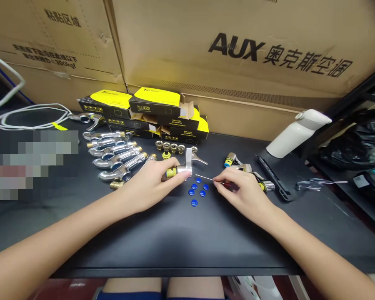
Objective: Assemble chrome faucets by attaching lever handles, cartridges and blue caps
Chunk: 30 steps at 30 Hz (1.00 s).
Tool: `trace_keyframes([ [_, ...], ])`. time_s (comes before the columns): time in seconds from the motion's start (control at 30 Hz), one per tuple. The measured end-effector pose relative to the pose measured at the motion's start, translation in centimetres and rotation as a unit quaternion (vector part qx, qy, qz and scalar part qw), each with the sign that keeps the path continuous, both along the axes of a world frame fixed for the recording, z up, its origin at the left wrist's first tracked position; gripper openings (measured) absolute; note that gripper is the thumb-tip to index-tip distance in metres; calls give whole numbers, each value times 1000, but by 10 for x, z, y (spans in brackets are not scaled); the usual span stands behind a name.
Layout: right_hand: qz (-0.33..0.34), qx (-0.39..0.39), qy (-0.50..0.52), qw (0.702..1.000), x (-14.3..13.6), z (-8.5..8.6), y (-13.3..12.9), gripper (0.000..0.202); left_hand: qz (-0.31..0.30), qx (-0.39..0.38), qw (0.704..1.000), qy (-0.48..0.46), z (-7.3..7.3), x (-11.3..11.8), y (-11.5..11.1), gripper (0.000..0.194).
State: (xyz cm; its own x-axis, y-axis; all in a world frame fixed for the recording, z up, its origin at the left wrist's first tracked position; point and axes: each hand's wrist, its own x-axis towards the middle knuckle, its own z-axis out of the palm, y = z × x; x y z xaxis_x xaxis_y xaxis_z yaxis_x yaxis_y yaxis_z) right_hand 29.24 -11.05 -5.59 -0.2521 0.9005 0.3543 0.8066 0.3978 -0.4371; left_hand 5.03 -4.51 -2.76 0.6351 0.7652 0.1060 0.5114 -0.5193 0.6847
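My left hand [154,183] is closed around a chrome faucet handle piece [188,161] with a yellow part at its inner end. Between the thumb and fingers of my right hand [242,187] is a thin screwdriver [205,178], its metal shaft pointing left toward the chrome piece, its tip just short of it. Several small blue round caps [194,203] lie on the black table [175,246] below the two hands. Close by my right hand lie several more chrome pieces [233,160] with yellow parts, some partly hidden behind it.
Curved chrome fittings [115,171] lie in a row at the left. Small metal rings [173,148] stand before stacked yellow and black boxes [156,98]. A white bottle [295,135] and a black tray-like strip [273,177] are at the right; a white cable [34,109] lies at the left.
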Motion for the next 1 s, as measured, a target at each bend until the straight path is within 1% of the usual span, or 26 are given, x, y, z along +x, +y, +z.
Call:
trace_keyframes([
  [0.1, 2, -9, -47, 999, 3, -2, -1, 12, 10, -34, 997, -70, 0, -1, 4, 36],
  [0.2, 6, -10, -80, 997, 4, -4, -1, 11, 45, -95, 978, -180, -1, 1, 7, 34],
  [0.3, 19, 13, -69, 997, -3, -3, 1, 8, 93, -163, 936, -298, 0, 2, 10, 32],
  [0.37, 51, 32, -64, 996, -16, 0, 5, 11, 110, -214, 904, -353, 2, 2, 11, 29],
  [0.4, 73, 39, -68, 994, -23, 2, 7, 13, 111, -234, 893, -367, 2, 2, 11, 28],
  [0.5, 123, 46, -112, 985, -47, 7, 19, 17, 109, -259, 881, -382, 3, 1, 12, 26],
  [0.63, 137, 39, -199, 970, -67, 6, 35, 20, 109, -258, 874, -398, 2, -1, 14, 26],
  [0.7, 145, 40, -240, 959, -71, 4, 38, 23, 108, -256, 872, -402, 1, -2, 15, 27],
  [0.8, 149, 49, -290, 944, -72, 6, 39, 20, 106, -253, 873, -404, -1, -3, 15, 29],
  [0.9, 147, 73, -342, 925, -74, 10, 36, 16, 106, -246, 874, -405, -2, -2, 16, 31],
  [1.0, 162, 108, -382, 904, -79, 13, 34, 20, 105, -243, 873, -409, -3, -2, 17, 32],
])
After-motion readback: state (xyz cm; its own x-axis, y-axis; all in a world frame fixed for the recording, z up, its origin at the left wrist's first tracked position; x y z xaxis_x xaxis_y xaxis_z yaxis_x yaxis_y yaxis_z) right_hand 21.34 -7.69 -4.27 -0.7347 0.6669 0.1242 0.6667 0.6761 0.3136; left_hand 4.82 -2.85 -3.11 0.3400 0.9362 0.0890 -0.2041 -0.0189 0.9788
